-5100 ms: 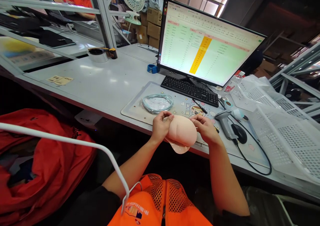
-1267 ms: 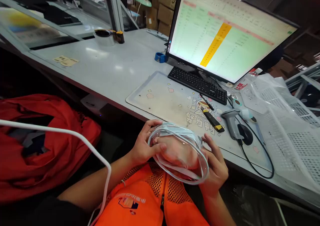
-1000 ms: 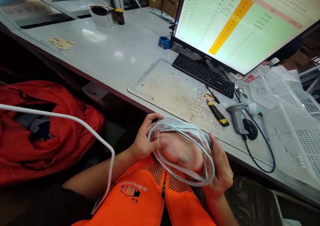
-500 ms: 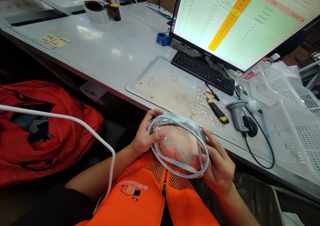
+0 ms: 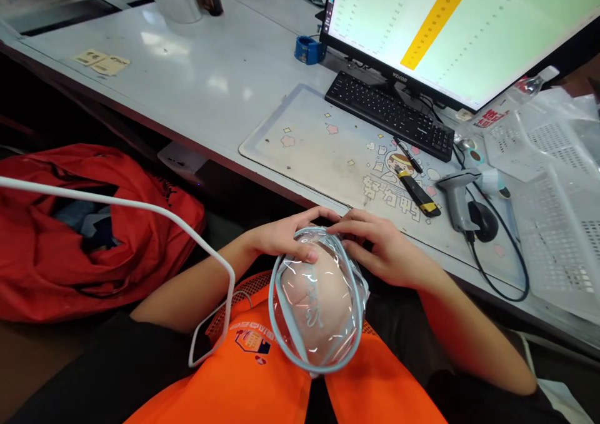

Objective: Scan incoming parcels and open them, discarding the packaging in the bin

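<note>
A clear plastic pouch (image 5: 328,349) with pale blue edging is held over my lap, its rounded end toward me. Inside shows a smooth beige, rounded thing (image 5: 319,292) with pale lettering on or over it; I cannot make out its kind. My left hand (image 5: 295,236) grips the pouch's top left, thumb pressed on the clear front and fingers behind the far edge. At the top right edge, the bent fingers of my right hand (image 5: 379,246) close on the pouch rim. What lies under those fingertips is hidden.
Before me is a desk (image 5: 197,99) with a printed mat (image 5: 309,142), keyboard (image 5: 389,114), utility knife (image 5: 417,192), scanner (image 5: 459,199) and monitor (image 5: 422,30). White baskets (image 5: 557,236) stand right. A white cable (image 5: 154,208) crosses left, above a red bag (image 5: 37,255).
The pouch has turned from lying crosswise to pointing toward me. My right hand has moved from its right side to the top edge, near my left hand. The view has shifted slightly.
</note>
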Motion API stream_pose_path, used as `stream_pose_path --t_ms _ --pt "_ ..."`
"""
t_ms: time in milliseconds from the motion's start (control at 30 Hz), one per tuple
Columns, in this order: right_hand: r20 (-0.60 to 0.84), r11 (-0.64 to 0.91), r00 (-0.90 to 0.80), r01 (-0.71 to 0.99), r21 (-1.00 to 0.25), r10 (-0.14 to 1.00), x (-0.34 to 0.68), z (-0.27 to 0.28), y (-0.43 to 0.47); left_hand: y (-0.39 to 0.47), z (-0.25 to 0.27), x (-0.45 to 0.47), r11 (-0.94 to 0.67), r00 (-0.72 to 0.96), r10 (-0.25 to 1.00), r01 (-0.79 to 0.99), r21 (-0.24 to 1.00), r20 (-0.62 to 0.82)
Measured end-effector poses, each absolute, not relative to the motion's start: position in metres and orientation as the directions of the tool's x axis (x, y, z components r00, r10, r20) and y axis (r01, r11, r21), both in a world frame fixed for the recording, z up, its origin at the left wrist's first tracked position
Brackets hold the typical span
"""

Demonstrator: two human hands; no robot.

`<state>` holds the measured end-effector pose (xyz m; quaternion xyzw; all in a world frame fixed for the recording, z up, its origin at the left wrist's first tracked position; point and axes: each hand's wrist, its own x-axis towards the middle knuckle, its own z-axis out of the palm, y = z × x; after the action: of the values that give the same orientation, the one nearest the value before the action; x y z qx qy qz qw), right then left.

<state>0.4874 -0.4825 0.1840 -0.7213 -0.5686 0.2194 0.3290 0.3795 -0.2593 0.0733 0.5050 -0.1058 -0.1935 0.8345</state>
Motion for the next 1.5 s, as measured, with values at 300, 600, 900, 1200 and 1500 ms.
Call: stream_pose_path --t_ms 300,600,900,1200,1500 --pt "-0.006 -0.167 0.365 0.411 -0.896 0.931 0.479 0.164 -0.486 -0.259 0.077 0.385 0.43 0.878 -0.479 0.236 0.871 -0.002" --pt "-0.084 -0.203 0.489 0.196 -0.959 0.868 0.462 0.141 -0.514 -0.271 0.065 0.387 0.368 0.923 -0.383 0.174 0.913 -0.021" --pt "-0.214 -0.261 0.413 0.058 -0.964 0.885 0.47 0.126 -0.518 -0.277 0.069 0.385 0.251 0.912 -0.408 0.157 0.955 -0.043" --pt "-0.036 -0.195 0.475 0.29 -0.937 0.88 0.472 0.145 -0.516 -0.276 0.074 0.391 0.254 0.914 -0.405 0.111 0.961 0.001" --pt "0.26 -0.082 0.659 0.441 -0.894 0.706 0.463 0.166 -0.521 -0.256 0.069 0.403 0.461 0.963 -0.26 0.186 0.868 -0.068"
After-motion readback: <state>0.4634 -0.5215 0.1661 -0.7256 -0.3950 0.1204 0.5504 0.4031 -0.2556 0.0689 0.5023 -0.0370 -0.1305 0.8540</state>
